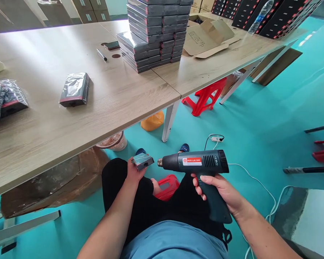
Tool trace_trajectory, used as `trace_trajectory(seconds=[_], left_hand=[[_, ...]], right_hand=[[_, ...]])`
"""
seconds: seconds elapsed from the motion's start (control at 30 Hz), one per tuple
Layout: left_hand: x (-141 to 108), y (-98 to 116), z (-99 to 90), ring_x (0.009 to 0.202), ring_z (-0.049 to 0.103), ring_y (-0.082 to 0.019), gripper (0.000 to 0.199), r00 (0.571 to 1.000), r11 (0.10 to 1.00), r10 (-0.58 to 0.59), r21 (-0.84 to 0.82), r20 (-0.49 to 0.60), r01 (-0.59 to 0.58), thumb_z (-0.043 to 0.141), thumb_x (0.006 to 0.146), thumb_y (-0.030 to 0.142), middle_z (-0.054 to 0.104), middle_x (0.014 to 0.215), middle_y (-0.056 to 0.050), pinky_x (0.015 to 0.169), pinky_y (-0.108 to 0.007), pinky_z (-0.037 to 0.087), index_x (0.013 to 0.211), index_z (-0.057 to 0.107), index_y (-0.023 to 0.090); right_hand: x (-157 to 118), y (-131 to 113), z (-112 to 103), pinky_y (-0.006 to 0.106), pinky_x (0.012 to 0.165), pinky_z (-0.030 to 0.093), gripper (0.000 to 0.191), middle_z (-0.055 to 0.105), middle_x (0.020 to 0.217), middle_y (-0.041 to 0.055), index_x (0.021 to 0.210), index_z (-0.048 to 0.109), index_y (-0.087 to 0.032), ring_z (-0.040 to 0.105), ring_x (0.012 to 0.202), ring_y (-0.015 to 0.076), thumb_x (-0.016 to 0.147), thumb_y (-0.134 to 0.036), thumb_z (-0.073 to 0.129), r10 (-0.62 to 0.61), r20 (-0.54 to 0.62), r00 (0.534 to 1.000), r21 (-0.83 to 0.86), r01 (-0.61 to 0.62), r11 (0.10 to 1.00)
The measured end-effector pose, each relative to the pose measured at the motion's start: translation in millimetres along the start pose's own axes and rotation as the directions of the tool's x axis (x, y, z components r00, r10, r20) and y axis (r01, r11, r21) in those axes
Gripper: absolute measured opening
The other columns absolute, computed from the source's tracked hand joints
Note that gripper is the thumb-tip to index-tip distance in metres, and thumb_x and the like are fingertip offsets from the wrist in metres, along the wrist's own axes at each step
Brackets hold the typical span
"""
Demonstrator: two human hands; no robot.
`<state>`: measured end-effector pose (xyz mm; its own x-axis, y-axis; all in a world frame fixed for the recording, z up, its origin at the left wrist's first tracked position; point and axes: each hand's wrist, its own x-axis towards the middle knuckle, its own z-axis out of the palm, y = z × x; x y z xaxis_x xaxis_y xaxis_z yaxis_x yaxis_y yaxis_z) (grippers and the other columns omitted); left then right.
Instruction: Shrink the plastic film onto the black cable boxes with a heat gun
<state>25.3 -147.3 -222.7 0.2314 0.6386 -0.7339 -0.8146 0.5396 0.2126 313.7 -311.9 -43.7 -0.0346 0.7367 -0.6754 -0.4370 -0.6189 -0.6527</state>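
My right hand (217,189) is wrapped round the handle of a dark heat gun (202,162) with a red and white label, its nozzle pointing left. Facing the nozzle, a small gap away, is a small dark box (143,160) with a shiny top, gripped in my left hand (135,171) above my lap. On the table (43,133) lies one film-wrapped box (75,89). More loosely wrapped boxes (8,99) sit at the table's left edge. A tall stack of wrapped boxes (156,36) stands at the back.
A pen (102,55) and a phone (112,45) lie near the stack. Behind it are an open carton (202,37), a bottle (261,16) and rows of black boxes (288,18). A white cable (259,183) runs across the floor. Under the table are a bin (118,142) and a red stool (205,97).
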Motion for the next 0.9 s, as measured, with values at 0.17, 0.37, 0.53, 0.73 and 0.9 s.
trace_trajectory(seconds=[0.17, 0.37, 0.53, 0.73, 0.9], left_hand=[[-0.7, 0.3, 1.3, 0.096, 0.075, -0.033, 0.058, 1.000, 1.000, -0.014, 0.007, -0.005, 0.014, 0.042, 0.096, 0.040, 0.072, 0.112, -0.024, 0.070, -0.042, 0.064, 0.142, 0.051, 0.005], [-0.5, -2.5, 5.6, 0.083, 0.074, -0.028, 0.044, 0.983, 0.994, 0.096, -0.028, -0.158, -0.102, 0.041, 0.100, 0.038, 0.073, 0.102, -0.015, 0.068, -0.041, 0.064, 0.135, 0.056, 0.015], [1.6, -2.4, 7.7, 0.081, 0.073, -0.028, 0.041, 0.979, 0.995, 0.088, -0.033, -0.186, -0.096, 0.041, 0.099, 0.039, 0.072, 0.100, -0.013, 0.065, -0.041, 0.064, 0.130, 0.058, 0.018], [1.6, -2.4, 4.5, 0.080, 0.073, -0.027, 0.037, 0.979, 0.996, 0.062, -0.059, -0.195, -0.074, 0.040, 0.100, 0.039, 0.070, 0.098, -0.013, 0.065, -0.041, 0.065, 0.124, 0.058, 0.017], [-3.6, -2.2, 5.2, 0.084, 0.074, -0.029, 0.038, 0.983, 0.990, 0.020, -0.134, -0.182, -0.044, 0.038, 0.101, 0.040, 0.070, 0.096, -0.014, 0.065, -0.042, 0.065, 0.122, 0.058, 0.015]], right_hand=[[7.4, 1.0, 4.3, 0.021, 0.052, 0.056, 0.031, 0.073, 0.085, 0.0072, 0.098, 0.079, -0.014, 0.067, 0.067, 0.0159, 0.076, -0.036, 0.085, 0.018, -0.045, 0.999, 0.120, -0.013, 0.993], [11.7, 8.0, 19.3, 0.024, 0.053, 0.056, 0.034, 0.073, 0.085, 0.0070, 0.100, 0.078, -0.015, 0.066, 0.068, 0.0171, 0.076, -0.039, 0.085, -0.070, -0.059, 0.996, 0.033, 0.072, 0.997], [17.3, 14.4, 33.5, 0.029, 0.059, 0.056, 0.036, 0.073, 0.079, 0.0070, 0.094, 0.078, -0.015, 0.066, 0.070, 0.0198, 0.081, -0.048, 0.081, -0.139, 0.033, 0.990, -0.171, 0.142, 0.975], [22.2, 4.8, 34.9, 0.031, 0.059, 0.057, 0.047, 0.074, 0.086, 0.0079, 0.105, 0.078, -0.016, 0.066, 0.072, 0.0222, 0.075, -0.051, 0.086, -0.230, -0.077, 0.970, -0.247, 0.205, 0.947], [5.1, 0.7, 5.5, 0.024, 0.054, 0.058, 0.039, 0.074, 0.088, 0.0077, 0.102, 0.079, -0.016, 0.066, 0.069, 0.0181, 0.074, -0.042, 0.090, -0.098, -0.141, 0.985, -0.017, 0.097, 0.995]])
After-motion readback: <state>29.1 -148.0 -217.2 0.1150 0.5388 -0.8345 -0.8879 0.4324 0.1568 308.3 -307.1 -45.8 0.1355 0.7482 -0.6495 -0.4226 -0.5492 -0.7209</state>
